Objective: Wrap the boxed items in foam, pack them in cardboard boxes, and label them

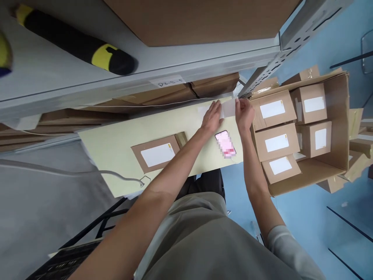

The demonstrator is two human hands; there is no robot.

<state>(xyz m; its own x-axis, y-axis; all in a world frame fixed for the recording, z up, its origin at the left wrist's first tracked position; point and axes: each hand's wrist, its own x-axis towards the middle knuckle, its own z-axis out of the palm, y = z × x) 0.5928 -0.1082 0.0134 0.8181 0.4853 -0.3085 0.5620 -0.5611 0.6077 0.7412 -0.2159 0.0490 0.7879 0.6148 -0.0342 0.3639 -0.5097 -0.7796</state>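
Observation:
A pale, whitish strip (228, 108) lies along the far edge of a cream-coloured board (116, 136). My left hand (212, 116) rests on the strip with its fingers stretched out. The strip's right end is pinched between the thumb and fingers of my right hand (244, 112), close to the board's right edge. Just below my hands is a phone (225, 144) with a lit pink screen. Left of my left forearm sits a small cardboard box (156, 152) with a white label on top; my forearm passes near its right side.
On the right stands a large open carton (309, 186) holding several small labelled boxes. A metal shelf (186, 64) runs above the board, bearing a black-and-yellow tool (75, 41) and a big cardboard box (215, 19). A grey cable (72, 172) crosses at left. More boxes (359, 151) lie at far right.

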